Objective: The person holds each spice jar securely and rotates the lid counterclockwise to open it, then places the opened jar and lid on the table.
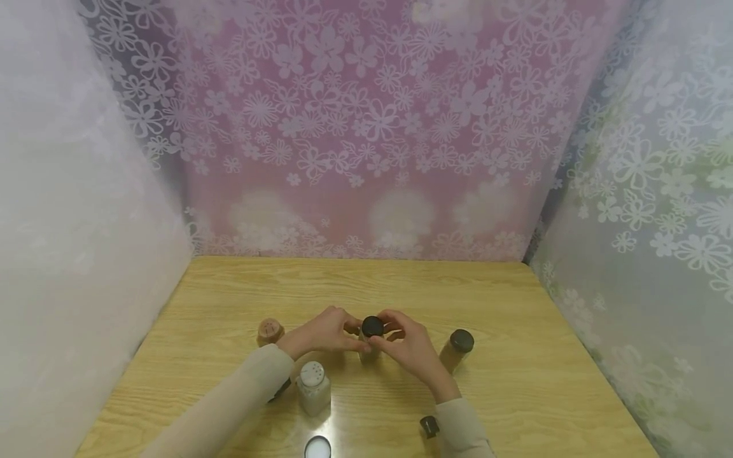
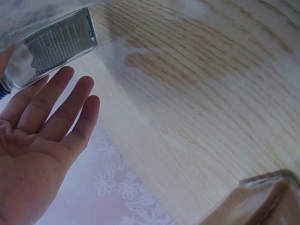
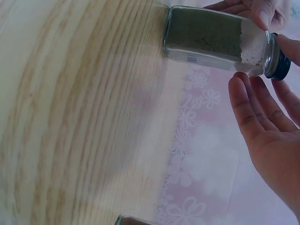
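A square glass spice jar [image 3: 206,35] holding grey-green powder stands upright on the table, between both hands. Its black lid [image 1: 373,326] sits on the neck; how tightly cannot be told. My left hand [image 1: 331,331] grips the jar near its shoulder with thumb and fingers, the thumb visible in the right wrist view. From the other side my right hand [image 1: 413,348] pinches the lid between thumb and forefinger, its other fingers loosely extended near the glass. A printed label shows on the jar in the left wrist view.
A shaker jar with a white perforated top [image 1: 313,385] and one with a brown perforated top [image 1: 270,331] stand by the left forearm. Another black-lidded jar [image 1: 457,350] stands at right. An upturned lid [image 1: 317,448], a black cap [image 1: 429,427] and a partly hidden dark object [image 1: 279,389] lie nearer.
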Available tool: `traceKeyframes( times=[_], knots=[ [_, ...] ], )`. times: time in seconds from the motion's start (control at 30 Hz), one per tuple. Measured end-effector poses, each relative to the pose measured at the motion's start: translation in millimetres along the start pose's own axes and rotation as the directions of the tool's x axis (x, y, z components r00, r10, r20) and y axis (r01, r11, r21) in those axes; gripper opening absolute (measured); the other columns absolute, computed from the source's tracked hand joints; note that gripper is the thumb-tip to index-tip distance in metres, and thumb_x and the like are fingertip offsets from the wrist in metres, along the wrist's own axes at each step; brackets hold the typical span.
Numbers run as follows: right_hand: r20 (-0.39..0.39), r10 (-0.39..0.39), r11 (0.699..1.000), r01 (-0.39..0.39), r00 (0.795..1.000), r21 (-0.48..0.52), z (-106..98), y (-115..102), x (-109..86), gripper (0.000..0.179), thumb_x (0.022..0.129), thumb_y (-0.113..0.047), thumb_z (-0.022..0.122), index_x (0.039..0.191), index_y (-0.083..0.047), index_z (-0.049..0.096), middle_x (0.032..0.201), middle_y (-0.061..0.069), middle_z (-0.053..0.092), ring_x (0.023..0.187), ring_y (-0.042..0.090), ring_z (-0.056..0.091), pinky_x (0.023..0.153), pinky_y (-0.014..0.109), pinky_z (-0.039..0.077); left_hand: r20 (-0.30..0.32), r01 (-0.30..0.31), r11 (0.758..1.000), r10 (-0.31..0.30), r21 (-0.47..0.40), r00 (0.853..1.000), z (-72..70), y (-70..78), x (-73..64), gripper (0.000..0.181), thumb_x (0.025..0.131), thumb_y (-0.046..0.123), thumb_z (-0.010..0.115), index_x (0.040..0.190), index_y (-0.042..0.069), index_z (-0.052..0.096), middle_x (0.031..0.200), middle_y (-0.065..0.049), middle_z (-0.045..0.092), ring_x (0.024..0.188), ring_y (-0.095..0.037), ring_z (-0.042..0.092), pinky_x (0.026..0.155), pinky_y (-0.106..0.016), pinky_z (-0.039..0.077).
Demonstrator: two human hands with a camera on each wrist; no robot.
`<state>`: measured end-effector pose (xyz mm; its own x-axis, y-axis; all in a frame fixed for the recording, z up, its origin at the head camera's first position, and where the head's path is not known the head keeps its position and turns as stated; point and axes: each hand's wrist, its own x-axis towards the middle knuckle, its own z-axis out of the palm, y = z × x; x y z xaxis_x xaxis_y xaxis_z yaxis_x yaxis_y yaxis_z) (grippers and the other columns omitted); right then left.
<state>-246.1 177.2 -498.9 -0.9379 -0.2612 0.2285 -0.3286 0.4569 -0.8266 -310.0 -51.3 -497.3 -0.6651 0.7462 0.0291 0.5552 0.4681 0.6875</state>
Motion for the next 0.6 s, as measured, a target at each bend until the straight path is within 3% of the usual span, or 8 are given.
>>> traceKeyframes(
  times=[0.23, 0.4, 0.6],
  knots=[
    [-0.01, 0.032, 0.999, -0.032, 0.999, 0.035, -6.1, -0.7, -5.3, 0.041, 0.089, -0.027, 0.077, 0.126, -0.018, 0.062, 0.119, -0.001, 0.069, 0.108, 0.022, 0.067, 0.089, 0.03, 0.055, -0.001, 0.035, 0.999, -0.035, 0.013, 0.999, 0.6, -0.1, -2.3, 0.059, 0.085, 0.059, 0.071, 0.129, 0.02, 0.069, 0.116, 0.0, 0.072, 0.105, -0.018, 0.07, 0.089, -0.034, 0.056],
    [-0.014, 0.013, 0.999, -0.013, 1.0, 0.053, -6.4, 6.1, -5.2, 0.031, 0.09, -0.026, 0.075, 0.119, -0.016, 0.066, 0.119, 0.001, 0.07, 0.108, 0.021, 0.068, 0.092, 0.035, 0.055, -0.005, 0.049, 0.999, -0.049, 0.002, 0.999, 0.7, -0.5, -2.4, 0.059, 0.085, 0.059, 0.072, 0.129, 0.02, 0.068, 0.117, -0.001, 0.072, 0.106, -0.019, 0.07, 0.088, -0.034, 0.057],
    [-0.004, 0.018, 0.998, -0.018, 1.0, 0.055, -6.8, 5.2, -5.6, 0.034, 0.091, -0.027, 0.074, 0.123, -0.02, 0.066, 0.12, -0.001, 0.069, 0.106, 0.019, 0.067, 0.093, 0.039, 0.055, -0.004, 0.064, 0.998, -0.064, -0.005, 0.998, 0.2, 1.3, -2.0, 0.057, 0.085, 0.058, 0.072, 0.128, 0.021, 0.069, 0.117, -0.001, 0.072, 0.107, -0.021, 0.07, 0.088, -0.035, 0.057]
  ],
)
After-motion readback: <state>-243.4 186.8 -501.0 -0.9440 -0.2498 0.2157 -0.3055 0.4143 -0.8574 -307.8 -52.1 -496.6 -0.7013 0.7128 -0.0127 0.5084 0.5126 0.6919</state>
